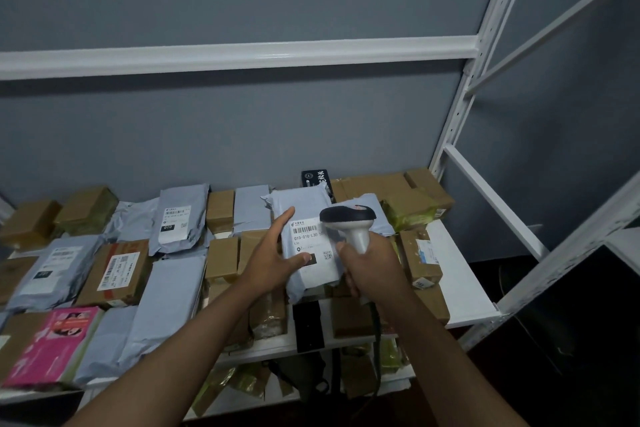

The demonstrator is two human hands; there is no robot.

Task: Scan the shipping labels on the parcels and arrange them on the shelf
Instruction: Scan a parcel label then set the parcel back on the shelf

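My left hand (273,253) holds a grey poly-mailer parcel (301,211) above the shelf, thumb pressed on its front and fingers along its left edge. Its white shipping label (310,236) with a barcode faces me. My right hand (370,267) grips the white handle of a barcode scanner (348,218), whose dark head sits just right of the label's barcode and points toward it. Several other parcels lie on the white shelf (460,274) below and around the hands.
Grey mailers (176,218), brown cartons (117,270) and a pink package (52,343) cover the shelf's left and middle. Taped cartons (419,194) stack at the back right. A white shelf upright (460,114) and upper beam (242,54) frame the bay. More parcels lie on a lower level.
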